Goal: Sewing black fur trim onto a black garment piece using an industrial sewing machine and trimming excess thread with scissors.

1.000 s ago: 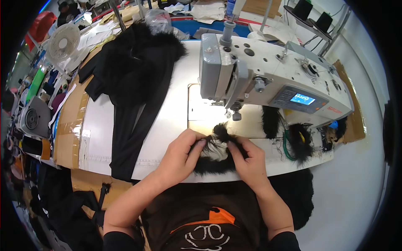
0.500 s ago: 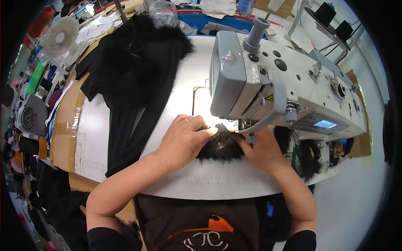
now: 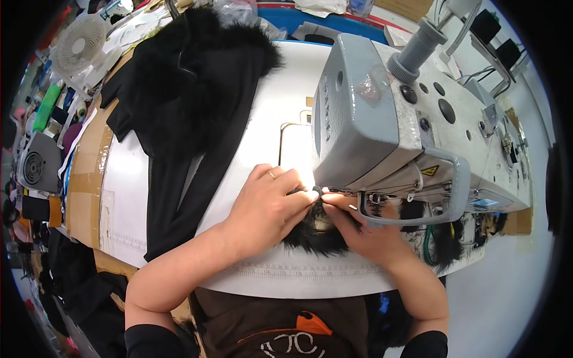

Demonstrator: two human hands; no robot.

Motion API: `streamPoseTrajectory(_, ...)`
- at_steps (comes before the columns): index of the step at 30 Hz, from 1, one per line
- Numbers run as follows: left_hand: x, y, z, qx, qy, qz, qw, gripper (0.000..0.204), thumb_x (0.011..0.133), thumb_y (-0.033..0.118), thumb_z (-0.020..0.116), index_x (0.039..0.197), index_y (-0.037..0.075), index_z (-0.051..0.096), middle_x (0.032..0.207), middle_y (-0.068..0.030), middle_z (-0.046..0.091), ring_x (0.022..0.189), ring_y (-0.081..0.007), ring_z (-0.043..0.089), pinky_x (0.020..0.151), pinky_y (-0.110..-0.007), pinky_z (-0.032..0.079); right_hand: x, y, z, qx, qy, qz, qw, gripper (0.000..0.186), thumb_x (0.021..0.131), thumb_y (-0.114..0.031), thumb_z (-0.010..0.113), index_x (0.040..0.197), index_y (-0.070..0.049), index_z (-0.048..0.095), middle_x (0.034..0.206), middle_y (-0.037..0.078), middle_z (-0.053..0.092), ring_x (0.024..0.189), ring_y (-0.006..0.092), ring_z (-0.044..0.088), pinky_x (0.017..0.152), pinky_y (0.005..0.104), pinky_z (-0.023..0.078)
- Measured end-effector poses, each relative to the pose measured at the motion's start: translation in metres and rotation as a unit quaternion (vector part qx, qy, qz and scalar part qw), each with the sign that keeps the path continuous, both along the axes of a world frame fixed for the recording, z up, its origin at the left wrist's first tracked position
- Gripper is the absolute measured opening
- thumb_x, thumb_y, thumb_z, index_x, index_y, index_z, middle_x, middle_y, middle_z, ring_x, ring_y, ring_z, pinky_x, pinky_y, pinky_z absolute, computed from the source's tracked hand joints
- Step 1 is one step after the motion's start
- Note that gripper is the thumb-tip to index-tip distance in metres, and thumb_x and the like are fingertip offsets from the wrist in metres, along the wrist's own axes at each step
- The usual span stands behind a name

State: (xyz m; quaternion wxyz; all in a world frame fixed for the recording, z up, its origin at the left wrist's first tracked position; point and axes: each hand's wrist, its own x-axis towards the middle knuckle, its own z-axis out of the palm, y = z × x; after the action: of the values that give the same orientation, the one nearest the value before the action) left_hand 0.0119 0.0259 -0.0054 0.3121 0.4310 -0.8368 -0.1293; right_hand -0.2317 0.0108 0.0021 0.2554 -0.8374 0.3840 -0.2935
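Note:
A small piece of black fur (image 3: 316, 235) lies on the white table (image 3: 262, 131) under the head of a grey sewing machine (image 3: 406, 119). My left hand (image 3: 268, 206) presses on the fur's left side, fingertips pinched at the needle area. My right hand (image 3: 364, 230) grips the fur from the right, its fingertips meeting the left hand's just under the machine head. The needle itself is hidden by the machine head.
A black fur-trimmed garment (image 3: 191, 107) lies spread across the table's left. More black fur pieces (image 3: 444, 247) sit at the right near green cord. A white fan (image 3: 80, 45) and cluttered shelves stand at the far left. A blue bin (image 3: 334, 21) is behind.
My head has leaned closer over the machine, so it fills more of the view. Both hands moved the fur piece up from the table's front edge to under the machine head.

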Motion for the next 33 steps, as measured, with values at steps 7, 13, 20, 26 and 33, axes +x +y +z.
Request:
streamPoseTrajectory(7,0.001,0.0,0.001,-0.002,-0.005,-0.009,1.0,0.005,0.089,0.013,0.074,0.092,0.01,0.071,0.095,-0.0034,0.061,0.093,-0.0236,0.061,0.093,-0.041,0.042,-0.013,-0.006,-0.035,-0.043,0.123,-0.006,0.991,0.025,0.095,-0.023,0.076,0.119,-0.018,0.078,0.121,-0.003,0.075,0.106,0.0125,0.072,0.082,0.0271,0.056)
streamPoseTrajectory(13,0.004,-0.001,0.001,0.022,0.011,-0.002,1.0,0.006,0.091,0.014,0.075,0.091,0.01,0.07,0.092,-0.0043,0.059,0.093,-0.025,0.06,0.095,-0.041,0.042,-0.014,-0.007,-0.019,0.065,0.183,0.017,0.981,0.028,0.096,-0.021,0.072,0.123,-0.019,0.078,0.123,-0.004,0.075,0.11,0.0122,0.071,0.089,0.0276,0.054)
streamPoseTrajectory(20,0.0,0.001,-0.001,0.035,0.019,0.03,0.999,0.009,0.091,0.015,0.075,0.095,0.01,0.069,0.094,-0.0066,0.056,0.096,-0.0267,0.06,0.1,-0.043,0.041,-0.007,-0.007,-0.007,0.041,0.185,0.027,0.982,0.03,0.097,-0.02,0.071,0.126,-0.021,0.077,0.118,0.0,0.076,0.109,0.0187,0.072,0.09,0.032,0.055)
streamPoseTrajectory(26,0.001,0.001,0.002,0.071,0.021,0.028,0.997,0.01,0.09,0.014,0.076,0.097,0.01,0.07,0.096,-0.0066,0.059,0.098,-0.0267,0.06,0.103,-0.044,0.04,-0.016,-0.009,-0.007,-0.215,0.317,0.065,0.921,0.024,0.098,-0.024,0.072,0.121,-0.024,0.079,0.114,0.002,0.077,0.098,0.0206,0.073,0.081,0.0342,0.056)
streamPoseTrajectory(33,0.003,-0.002,-0.002,0.108,0.042,0.008,0.993,0.011,0.089,0.011,0.076,0.098,0.01,0.07,0.1,-0.0058,0.062,0.102,-0.0257,0.062,0.104,-0.044,0.039,-0.024,-0.011,-0.027,-0.057,0.302,0.027,0.951,0.024,0.098,-0.03,0.073,0.121,-0.025,0.079,0.107,0.003,0.075,0.094,0.0231,0.071,0.078,0.0357,0.055)
